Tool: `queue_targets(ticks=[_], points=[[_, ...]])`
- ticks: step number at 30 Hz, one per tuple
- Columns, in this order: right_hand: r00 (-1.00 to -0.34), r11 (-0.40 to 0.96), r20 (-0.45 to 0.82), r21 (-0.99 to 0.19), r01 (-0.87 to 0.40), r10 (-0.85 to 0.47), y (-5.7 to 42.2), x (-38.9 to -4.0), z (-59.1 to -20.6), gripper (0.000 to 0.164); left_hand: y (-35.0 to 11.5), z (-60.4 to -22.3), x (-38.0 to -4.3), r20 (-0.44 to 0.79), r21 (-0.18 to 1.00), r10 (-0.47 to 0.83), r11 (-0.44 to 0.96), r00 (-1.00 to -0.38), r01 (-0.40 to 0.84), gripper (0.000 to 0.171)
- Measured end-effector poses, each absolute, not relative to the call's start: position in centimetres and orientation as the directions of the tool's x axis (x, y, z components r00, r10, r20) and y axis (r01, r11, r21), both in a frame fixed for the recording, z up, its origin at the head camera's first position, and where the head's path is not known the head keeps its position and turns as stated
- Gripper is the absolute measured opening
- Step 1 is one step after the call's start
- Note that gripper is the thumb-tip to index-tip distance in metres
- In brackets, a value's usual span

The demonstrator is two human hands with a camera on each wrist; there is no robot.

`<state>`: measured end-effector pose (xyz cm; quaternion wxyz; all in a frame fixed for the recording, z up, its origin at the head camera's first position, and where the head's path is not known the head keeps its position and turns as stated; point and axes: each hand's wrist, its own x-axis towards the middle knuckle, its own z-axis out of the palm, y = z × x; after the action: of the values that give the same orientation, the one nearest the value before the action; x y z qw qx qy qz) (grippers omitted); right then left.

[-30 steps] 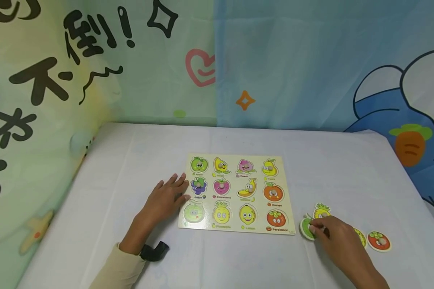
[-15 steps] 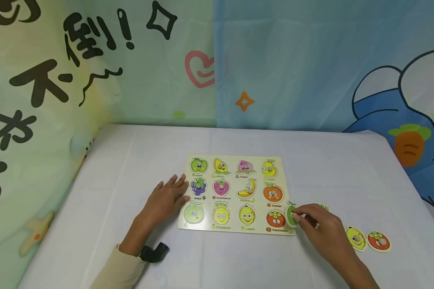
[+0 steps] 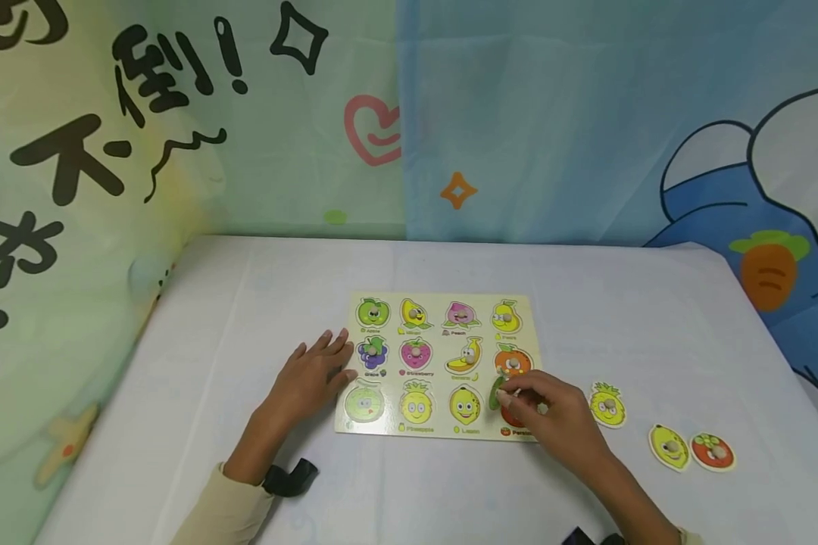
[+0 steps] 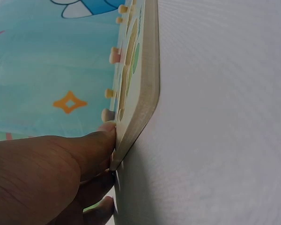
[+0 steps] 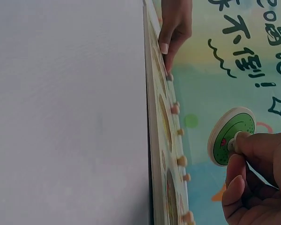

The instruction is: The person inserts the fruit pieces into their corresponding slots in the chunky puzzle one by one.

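A fruit puzzle board [image 3: 439,409] lies flat on the white table. Its upper two rows hold knobbed pieces, such as a banana [image 3: 473,353] and a strawberry [image 3: 416,354]; the bottom row shows printed fruit. My left hand [image 3: 310,382] rests at the board's left edge, fingers spread, thumb against the edge in the left wrist view. My right hand [image 3: 552,412] pinches the knob of a round green melon puzzle piece [image 5: 221,150] between thumb and forefinger. The piece is tilted up over the persimmon slot [image 3: 511,418], partly hidden by the hand.
Right of the board lie a pineapple piece [image 3: 607,406], a lemon piece [image 3: 669,448] and a persimmon piece [image 3: 713,453]. A black gadget [image 3: 291,477] sits at my left wrist. A printed curtain [image 3: 552,136] hangs behind the table.
My right hand has picked up the melon piece from the loose pieces and carried it left over the board's right side. The left hand has stayed at the edge.
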<state>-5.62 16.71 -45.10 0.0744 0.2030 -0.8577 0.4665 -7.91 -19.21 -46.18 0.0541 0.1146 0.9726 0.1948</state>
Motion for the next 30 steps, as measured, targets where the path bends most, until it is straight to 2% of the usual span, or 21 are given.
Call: queue_targets(ticks=[5, 12, 18, 30], points=[[-0.906, 0.413, 0.279, -0.819, -0.398, -0.320, 14.6, -6.1, -44.9, 0.018, -19.3, -46.1, -7.8, -0.063, 0.391, 0.246, 0.898, -0.967, 0.203, 0.051], [-0.888, 0.389, 0.247, -0.829, -0.401, -0.388, 11.5, -6.8, -45.1, 0.013, -19.3, -46.2, -7.9, -0.061, 0.392, 0.252, 0.896, -0.966, 0.209, 0.052], [-0.889, 0.353, 0.187, -0.868, -0.348, -0.417, 8.8, -7.0, -45.3, 0.011, -19.2, -46.3, -8.0, -0.072, 0.392, 0.253, 0.897, -0.965, 0.205, 0.053], [-0.844, 0.361, 0.140, -0.859, -0.363, -0.517, 4.3, -7.2, -45.8, 0.007, -19.5, -46.2, -8.0, -0.070, 0.392, 0.262, 0.894, -0.962, 0.215, 0.053]])
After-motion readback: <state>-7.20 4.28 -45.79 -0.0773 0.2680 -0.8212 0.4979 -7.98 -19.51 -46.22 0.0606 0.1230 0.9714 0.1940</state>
